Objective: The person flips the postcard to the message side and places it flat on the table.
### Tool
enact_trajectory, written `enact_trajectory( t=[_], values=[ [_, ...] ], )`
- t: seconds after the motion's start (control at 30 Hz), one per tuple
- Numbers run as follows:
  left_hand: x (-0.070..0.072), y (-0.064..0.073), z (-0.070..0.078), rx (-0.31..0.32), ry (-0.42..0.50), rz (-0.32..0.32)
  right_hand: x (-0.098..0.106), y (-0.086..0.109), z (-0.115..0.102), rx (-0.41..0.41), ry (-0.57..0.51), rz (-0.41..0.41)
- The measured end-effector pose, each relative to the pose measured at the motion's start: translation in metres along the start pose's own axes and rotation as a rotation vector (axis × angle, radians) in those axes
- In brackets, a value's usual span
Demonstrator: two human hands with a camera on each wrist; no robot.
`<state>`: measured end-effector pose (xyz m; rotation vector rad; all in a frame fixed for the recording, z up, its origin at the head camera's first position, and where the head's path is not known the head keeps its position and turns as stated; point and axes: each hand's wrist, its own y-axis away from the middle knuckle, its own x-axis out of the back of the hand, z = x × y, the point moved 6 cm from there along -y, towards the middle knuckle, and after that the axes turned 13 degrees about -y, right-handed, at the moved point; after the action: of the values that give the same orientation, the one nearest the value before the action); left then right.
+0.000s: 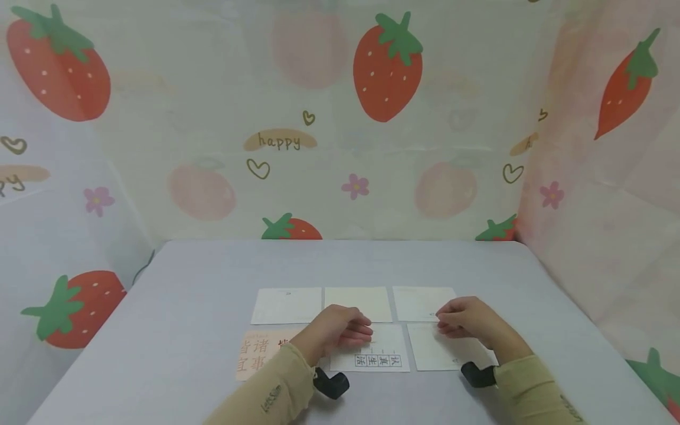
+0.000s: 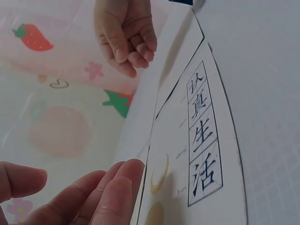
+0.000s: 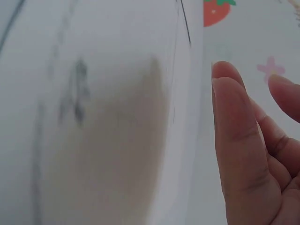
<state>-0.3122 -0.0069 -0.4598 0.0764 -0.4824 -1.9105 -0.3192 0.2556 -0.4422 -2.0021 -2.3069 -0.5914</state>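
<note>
Several paper cards lie flat in two rows. My left hand point(image 1: 336, 330) hovers over the front middle card point(image 1: 393, 348), which carries boxed characters; its fingers are relaxed, with nothing between thumb and fingertips in the left wrist view. Part of the peach card point(image 1: 255, 357) with red characters is hidden behind the left sleeve. My right hand point(image 1: 473, 321) hangs loosely curled over the front right card point(image 1: 430, 354), holding nothing, its fingertips overlapping the lower edge of the back right card point(image 1: 417, 300). A cream card point(image 1: 366, 300) and a white card point(image 1: 284, 308) complete the back row.
The cards sit mid-front on a white-covered table point(image 1: 186, 319). Strawberry-print cloth point(image 1: 212, 106) walls the back and both sides. Black straps with dark blocks sit at the wrists, like the left block point(image 1: 332, 385) near the table. A dark cord point(image 1: 143, 267) shows at the far left edge.
</note>
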Motion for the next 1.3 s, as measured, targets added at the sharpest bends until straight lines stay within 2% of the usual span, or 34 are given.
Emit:
enact_trajectory(
  t=[0.23, 0.5, 0.93, 1.3],
  values=[
    [0.020, 0.009, -0.005, 0.005, -0.012, 0.020, -0.022, -0.003, -0.003, 0.017, -0.046, -0.028],
    [0.039, 0.017, -0.012, 0.005, -0.041, 0.038, -0.040, -0.005, -0.001, -0.019, -0.035, 0.005],
    [0.059, 0.025, -0.023, 0.019, -0.072, 0.074, -0.054, 0.000, -0.006, -0.038, -0.023, 0.011],
    [0.066, 0.024, -0.030, 0.037, -0.066, 0.096, -0.060, -0.001, -0.002, -0.031, -0.026, 0.007]
  ],
)
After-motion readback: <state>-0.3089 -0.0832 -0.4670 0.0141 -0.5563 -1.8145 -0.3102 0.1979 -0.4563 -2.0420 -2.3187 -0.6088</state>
